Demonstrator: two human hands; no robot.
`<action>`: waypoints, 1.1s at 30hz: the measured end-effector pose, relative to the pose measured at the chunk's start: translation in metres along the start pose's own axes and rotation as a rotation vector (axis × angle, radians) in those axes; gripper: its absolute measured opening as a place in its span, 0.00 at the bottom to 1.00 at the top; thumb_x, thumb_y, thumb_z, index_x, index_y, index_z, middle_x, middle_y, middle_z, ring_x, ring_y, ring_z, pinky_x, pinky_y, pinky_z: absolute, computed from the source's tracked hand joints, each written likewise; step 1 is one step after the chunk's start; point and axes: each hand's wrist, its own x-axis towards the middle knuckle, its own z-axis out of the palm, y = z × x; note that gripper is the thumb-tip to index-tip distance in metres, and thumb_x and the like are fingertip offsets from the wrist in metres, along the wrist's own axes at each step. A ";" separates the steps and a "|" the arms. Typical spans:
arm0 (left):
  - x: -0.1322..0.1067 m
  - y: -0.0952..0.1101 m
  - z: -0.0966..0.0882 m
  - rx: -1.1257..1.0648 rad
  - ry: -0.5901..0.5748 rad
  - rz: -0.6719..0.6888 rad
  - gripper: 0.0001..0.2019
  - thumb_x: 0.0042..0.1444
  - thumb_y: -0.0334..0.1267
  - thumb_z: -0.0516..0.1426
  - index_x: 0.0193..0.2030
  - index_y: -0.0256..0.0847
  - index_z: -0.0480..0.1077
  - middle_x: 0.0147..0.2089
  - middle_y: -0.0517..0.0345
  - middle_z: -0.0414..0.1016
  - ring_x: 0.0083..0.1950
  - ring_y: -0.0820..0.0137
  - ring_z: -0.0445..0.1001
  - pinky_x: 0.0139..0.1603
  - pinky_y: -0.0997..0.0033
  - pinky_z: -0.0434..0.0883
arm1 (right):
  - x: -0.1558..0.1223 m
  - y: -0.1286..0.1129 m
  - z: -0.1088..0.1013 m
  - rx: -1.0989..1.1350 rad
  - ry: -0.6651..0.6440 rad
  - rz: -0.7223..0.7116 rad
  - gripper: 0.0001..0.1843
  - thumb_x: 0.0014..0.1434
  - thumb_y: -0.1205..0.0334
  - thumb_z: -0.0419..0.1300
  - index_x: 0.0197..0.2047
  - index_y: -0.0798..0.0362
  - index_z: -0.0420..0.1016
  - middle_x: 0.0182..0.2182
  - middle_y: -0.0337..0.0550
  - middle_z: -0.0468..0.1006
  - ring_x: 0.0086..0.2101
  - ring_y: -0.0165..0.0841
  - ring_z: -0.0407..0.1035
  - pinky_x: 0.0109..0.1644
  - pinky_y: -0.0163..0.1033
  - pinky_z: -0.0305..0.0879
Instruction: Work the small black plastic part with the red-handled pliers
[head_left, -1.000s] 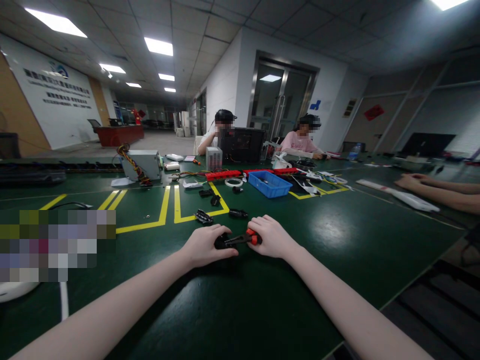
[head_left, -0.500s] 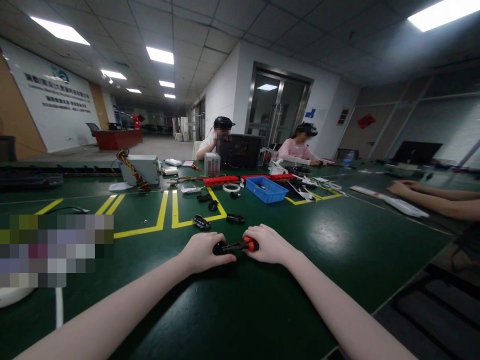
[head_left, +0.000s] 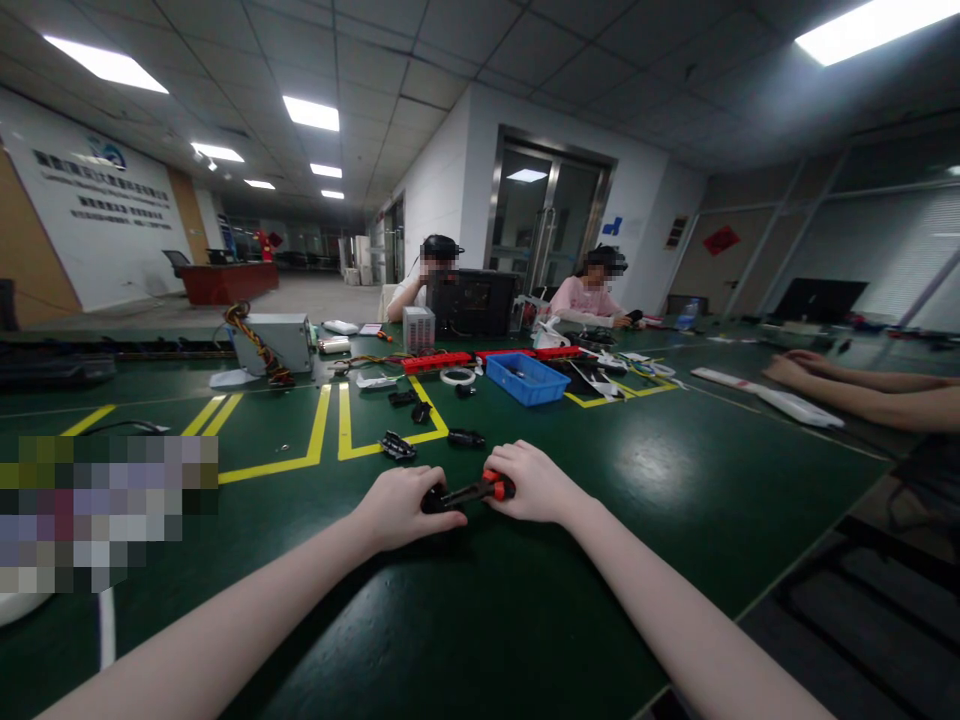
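My right hand is closed around the red-and-black handles of a pair of pliers. The pliers' jaws point left and meet a small black part that my left hand grips between thumb and fingers. Most of that part is hidden by the fingers, and I cannot tell whether the jaws clamp it. Both hands are low over the green table. Just beyond them lie several small black pieces, among them one black piece and another, ribbed one.
A blue bin stands beyond my hands, near red strips and a white ring. A power supply with cables is at the left. Two people sit opposite; another person's hands rest at right beside a long white object.
The view has shifted slightly. My right hand has risen a little, and the pliers tilt more, their handle end higher. Both hands keep their grip.
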 end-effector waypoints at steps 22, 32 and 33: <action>-0.001 0.000 0.001 0.010 0.003 0.029 0.24 0.54 0.63 0.52 0.40 0.42 0.68 0.35 0.57 0.74 0.35 0.64 0.73 0.33 0.70 0.63 | 0.002 -0.001 0.001 -0.061 -0.023 0.042 0.07 0.48 0.67 0.60 0.32 0.53 0.66 0.33 0.41 0.70 0.35 0.33 0.63 0.40 0.37 0.52; -0.001 0.000 0.000 0.006 -0.009 0.031 0.24 0.54 0.63 0.52 0.40 0.42 0.68 0.35 0.56 0.73 0.36 0.63 0.73 0.33 0.70 0.62 | 0.003 -0.002 0.001 -0.083 -0.032 0.054 0.07 0.48 0.66 0.59 0.32 0.53 0.65 0.33 0.41 0.71 0.36 0.33 0.63 0.41 0.38 0.52; -0.001 0.000 0.000 0.005 -0.008 0.031 0.24 0.54 0.63 0.52 0.40 0.42 0.68 0.35 0.56 0.74 0.36 0.63 0.73 0.34 0.70 0.62 | 0.003 -0.002 0.001 -0.085 -0.029 0.053 0.07 0.48 0.66 0.59 0.32 0.53 0.65 0.34 0.41 0.71 0.36 0.33 0.63 0.41 0.38 0.52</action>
